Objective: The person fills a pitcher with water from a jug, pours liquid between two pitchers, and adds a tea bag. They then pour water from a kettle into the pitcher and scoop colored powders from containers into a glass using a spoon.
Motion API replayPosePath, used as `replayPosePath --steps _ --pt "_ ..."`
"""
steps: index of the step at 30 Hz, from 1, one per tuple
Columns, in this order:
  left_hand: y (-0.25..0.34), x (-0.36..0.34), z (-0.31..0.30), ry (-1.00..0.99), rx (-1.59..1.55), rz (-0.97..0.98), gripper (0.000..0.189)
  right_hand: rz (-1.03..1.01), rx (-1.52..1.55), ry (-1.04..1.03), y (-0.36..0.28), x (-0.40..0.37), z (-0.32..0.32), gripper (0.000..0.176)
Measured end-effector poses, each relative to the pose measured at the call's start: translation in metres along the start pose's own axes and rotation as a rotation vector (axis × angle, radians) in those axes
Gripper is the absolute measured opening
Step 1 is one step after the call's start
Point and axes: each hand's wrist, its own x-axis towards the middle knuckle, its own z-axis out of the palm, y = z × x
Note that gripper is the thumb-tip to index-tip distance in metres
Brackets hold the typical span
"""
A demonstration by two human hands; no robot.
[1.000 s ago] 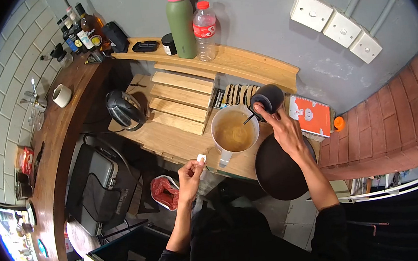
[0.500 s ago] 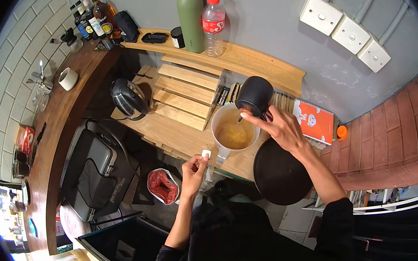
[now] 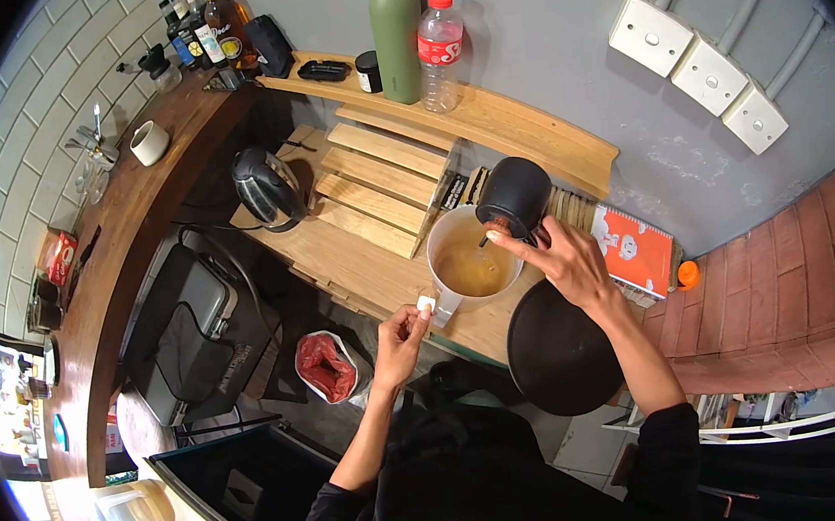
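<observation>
My right hand (image 3: 571, 264) grips a black cup (image 3: 516, 196) by its handle side, tilted over a white pitcher (image 3: 446, 307). Reddish-brown stuff shows at the cup's mouth, and a thin dark tip points down into the pitcher. Amber liquid (image 3: 473, 265) lies inside the pitcher, which stands on the wooden bench (image 3: 380, 284). Between the fingertips of my left hand (image 3: 398, 348) is a small white tag (image 3: 426, 303), beside the pitcher's handle; a thin string seems to run from it towards the rim.
Right of the pitcher is a round black stool top (image 3: 564, 347). A slatted wooden rack (image 3: 378, 189) and a black kettle (image 3: 267, 189) stand left. Behind are a green bottle (image 3: 397, 41) and a plastic bottle (image 3: 439, 57) on a shelf. A lined bin (image 3: 327, 367) stands below.
The view has shifted slightly. My left hand with the white tag is a little nearer the pitcher's handle. My right hand still holds the black cup tilted over the pitcher.
</observation>
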Motion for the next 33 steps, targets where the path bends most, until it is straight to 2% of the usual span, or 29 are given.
replayPosePath --steps 6,8,11,14,16,21,26,31,33 --pt "0.000 0.002 0.005 0.010 -0.010 -0.015 0.021 -0.026 0.000 0.046 0.004 0.011 -0.028 0.081" --pt "0.006 0.003 0.009 0.068 0.006 -0.027 0.022 -0.017 -0.007 0.054 0.003 0.010 -0.029 0.081" --pt "-0.009 0.007 0.010 0.084 -0.045 0.043 0.021 -0.006 0.006 0.064 0.000 0.005 -0.023 0.081" --pt "-0.008 0.005 0.008 0.025 -0.003 -0.015 0.020 -0.010 0.053 0.054 -0.004 -0.003 -0.005 0.082" --pt "-0.009 0.004 0.012 0.036 -0.008 0.002 0.019 -0.033 0.059 0.068 -0.009 -0.006 0.003 0.073" --pt "-0.012 0.005 0.013 0.043 -0.038 0.036 0.019 -0.023 0.052 -0.031 -0.006 -0.008 -0.005 0.082" --pt "-0.010 0.006 0.017 0.050 0.006 0.038 0.018 0.038 0.027 0.107 -0.003 0.004 -0.031 0.082" --pt "-0.019 0.007 0.020 0.049 0.001 0.031 0.020 0.025 0.062 0.064 -0.003 -0.006 -0.013 0.080" --pt "-0.022 0.007 0.021 0.044 -0.007 0.023 0.021 0.010 0.105 0.046 -0.004 -0.008 -0.007 0.073"
